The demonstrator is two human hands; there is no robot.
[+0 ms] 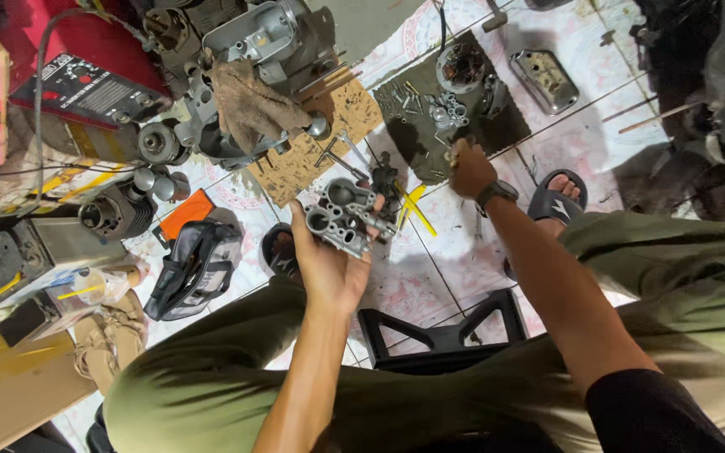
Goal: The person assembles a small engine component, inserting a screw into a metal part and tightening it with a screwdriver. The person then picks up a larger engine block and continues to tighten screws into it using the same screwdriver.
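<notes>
The left hand (329, 264) cups a grey cast-metal carburetor body (347, 216), knobbly with round bores, fingers curled shut around its underside above the tiled floor (455, 260). The right hand (470, 170), watch on its wrist, reaches to small metal parts (438, 107) on a dark greasy mat (497, 126); its fingertips are hidden, so its grip cannot be told.

Your right hand (470, 170) hides whatever its fingertips pinch, so you cannot tell which small part it is. The dirty rag (249, 105) covers part of the engine (237, 59), and the top edge cuts the engine off. The screws and bolts (409, 101) on the dark mat (497, 126) are too tiny to tell apart.
</notes>
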